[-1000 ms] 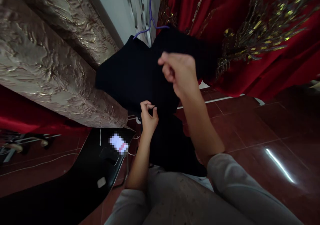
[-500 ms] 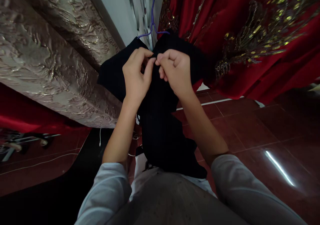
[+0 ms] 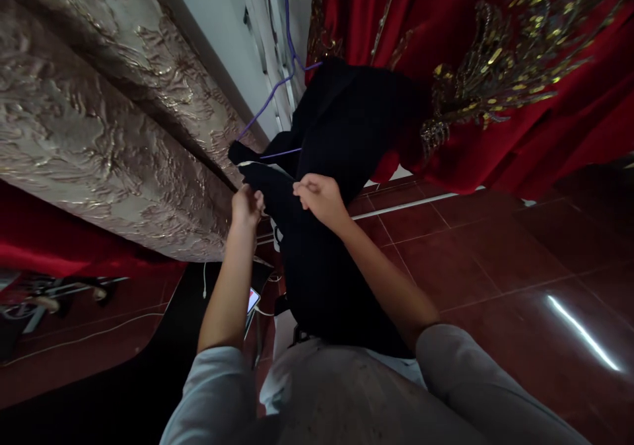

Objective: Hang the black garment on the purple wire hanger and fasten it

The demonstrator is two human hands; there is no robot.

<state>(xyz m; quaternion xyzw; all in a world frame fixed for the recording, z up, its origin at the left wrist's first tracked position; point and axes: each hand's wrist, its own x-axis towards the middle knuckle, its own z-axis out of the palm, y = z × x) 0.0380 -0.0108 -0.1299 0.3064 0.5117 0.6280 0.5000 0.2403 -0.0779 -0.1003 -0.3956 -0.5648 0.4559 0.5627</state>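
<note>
A black garment hangs on a purple hanger in front of me and drapes down onto my lap. My left hand is closed on the garment's left edge, where a pale inner lining shows. My right hand is closed on the dark cloth just beside it, a hand's width to the right. Both hands sit below the hanger's lower bar, pinching the fabric.
A beige embossed gown hangs at the left, and a red gown with gold sequins at the right. A black table with a phone and a white cable lies at my lower left. The floor is red-brown tile.
Both hands have dropped from the garment's top near the hanger to its lower left edge. The left side of the garment has slid down, baring the hanger's arm.
</note>
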